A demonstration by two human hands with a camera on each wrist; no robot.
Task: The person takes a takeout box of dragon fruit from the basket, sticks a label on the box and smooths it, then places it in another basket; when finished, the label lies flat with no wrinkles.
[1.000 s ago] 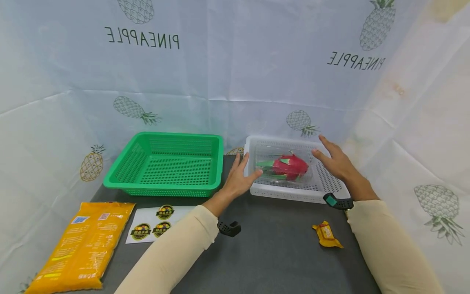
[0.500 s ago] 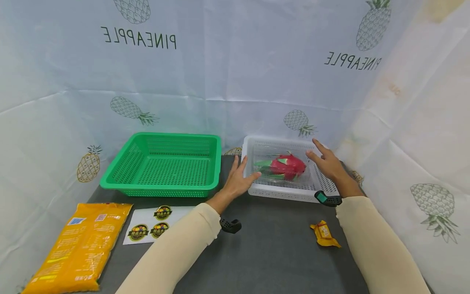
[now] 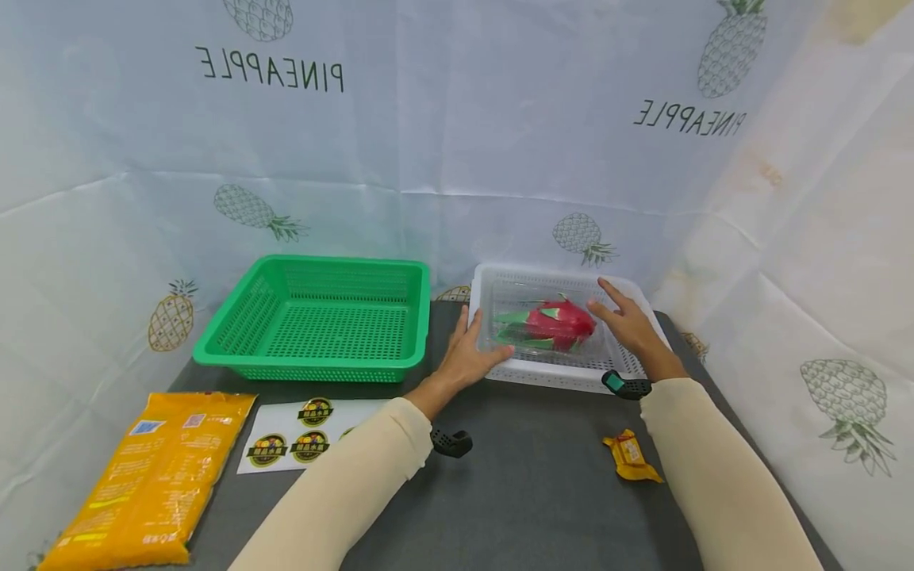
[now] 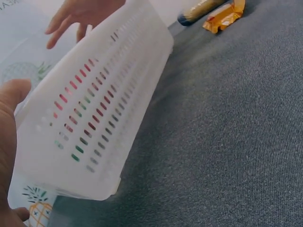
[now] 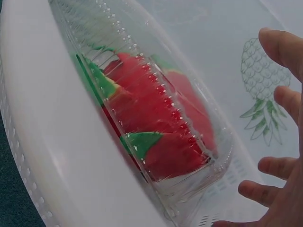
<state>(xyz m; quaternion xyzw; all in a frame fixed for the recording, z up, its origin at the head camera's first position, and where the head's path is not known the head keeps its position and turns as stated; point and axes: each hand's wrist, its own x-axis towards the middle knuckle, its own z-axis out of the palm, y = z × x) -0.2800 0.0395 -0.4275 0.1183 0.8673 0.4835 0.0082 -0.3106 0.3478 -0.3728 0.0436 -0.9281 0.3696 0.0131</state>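
A pink dragon fruit (image 3: 564, 321) with green tips lies in a clear plastic clamshell box (image 3: 517, 295), set inside a white perforated basket (image 3: 550, 374). My left hand (image 3: 464, 361) is at the basket's left end, fingers extended along the outside and thumb over the front corner. Over the basket's right part is my right hand (image 3: 631, 323), fingers spread and to the right of the box. In the right wrist view its fingers are apart, holding nothing, beside the dragon fruit (image 5: 156, 123). The left wrist view shows the left thumb close to the basket's rim.
A green basket (image 3: 314, 363) stands to the left. In front of it lie a sheet of round stickers (image 3: 267, 416) and a large orange-yellow bag (image 3: 153, 476). A small yellow wrapped packet (image 3: 631, 457) is near my right forearm. Pineapple-printed cloth (image 3: 500, 159) walls the back and sides.
My right hand has moved left and slightly down, from the basket's right edge to over its right part. The left hand has barely moved. Basket and box stay in place.
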